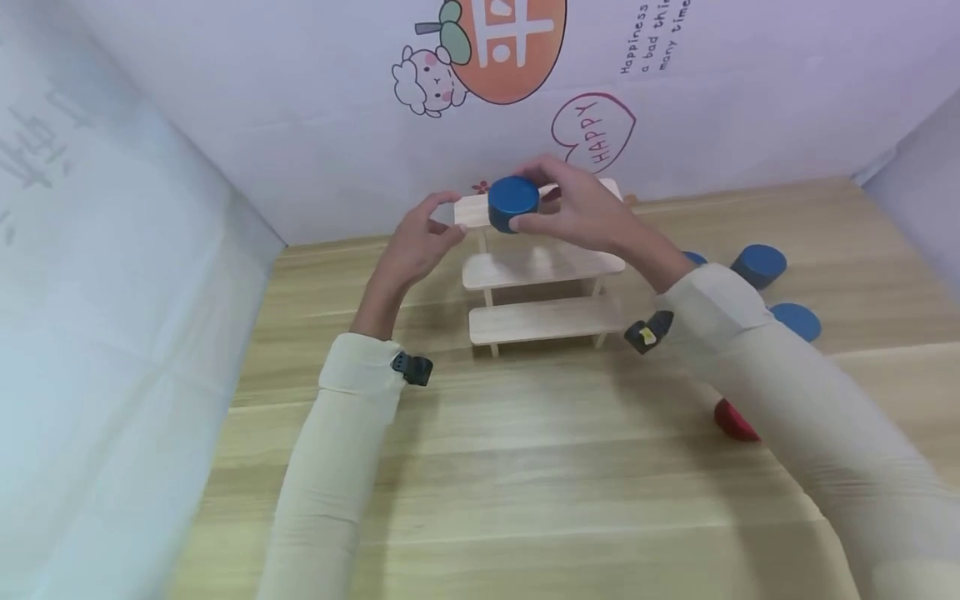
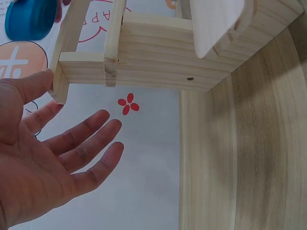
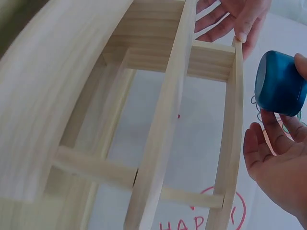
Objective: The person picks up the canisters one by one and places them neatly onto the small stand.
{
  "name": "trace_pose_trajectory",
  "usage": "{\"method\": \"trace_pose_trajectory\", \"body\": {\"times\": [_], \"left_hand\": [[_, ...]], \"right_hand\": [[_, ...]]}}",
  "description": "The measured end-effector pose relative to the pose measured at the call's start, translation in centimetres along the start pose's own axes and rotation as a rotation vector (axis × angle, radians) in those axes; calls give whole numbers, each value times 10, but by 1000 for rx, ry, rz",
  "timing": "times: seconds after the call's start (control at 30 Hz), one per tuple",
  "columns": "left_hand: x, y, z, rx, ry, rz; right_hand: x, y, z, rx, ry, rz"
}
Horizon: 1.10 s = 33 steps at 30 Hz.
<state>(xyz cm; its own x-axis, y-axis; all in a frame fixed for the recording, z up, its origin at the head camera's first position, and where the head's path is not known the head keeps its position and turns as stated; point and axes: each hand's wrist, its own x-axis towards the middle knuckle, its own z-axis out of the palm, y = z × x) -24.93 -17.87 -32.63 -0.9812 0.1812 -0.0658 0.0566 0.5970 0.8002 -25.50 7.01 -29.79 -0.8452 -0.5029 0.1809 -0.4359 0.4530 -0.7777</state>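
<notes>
A three-tier wooden shelf (image 1: pixel 543 321) stands against the back wall. My right hand (image 1: pixel 581 208) holds a round blue container (image 1: pixel 513 200) between thumb and fingers, over the left part of the top tier. In the right wrist view this blue container (image 3: pixel 280 84) is clear of the top board, with a gap between them. My left hand (image 1: pixel 416 246) is at the left end of the top tier. Its thumb and index finger pinch the end of the top board (image 2: pixel 60 84), while the other fingers (image 2: pixel 91 141) are spread loosely behind.
To the right on the wooden table (image 1: pixel 525 467) are several more blue round pieces, including a blue container (image 1: pixel 760 265) and a blue disc (image 1: pixel 797 321). A red piece (image 1: pixel 735 421) is partly hidden by the right sleeve. Printed white sheeting (image 1: pixel 315 167) forms the walls.
</notes>
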Motion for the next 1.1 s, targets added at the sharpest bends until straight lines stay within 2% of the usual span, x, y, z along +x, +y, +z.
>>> {"method": "trace_pose_trajectory", "body": {"times": [0.17, 0.33, 0.57, 1.1], "left_hand": [[1, 1, 0, 19, 11, -14], [3, 3, 0, 8, 2, 2], [1, -1, -2, 20, 8, -4], [-2, 1, -2, 22, 0, -37]], "right_hand": [[13, -7, 6, -47, 14, 37], [24, -10, 11, -82, 51, 102], [35, -10, 21, -120, 49, 120], [36, -6, 23, -140, 72, 156]]}}
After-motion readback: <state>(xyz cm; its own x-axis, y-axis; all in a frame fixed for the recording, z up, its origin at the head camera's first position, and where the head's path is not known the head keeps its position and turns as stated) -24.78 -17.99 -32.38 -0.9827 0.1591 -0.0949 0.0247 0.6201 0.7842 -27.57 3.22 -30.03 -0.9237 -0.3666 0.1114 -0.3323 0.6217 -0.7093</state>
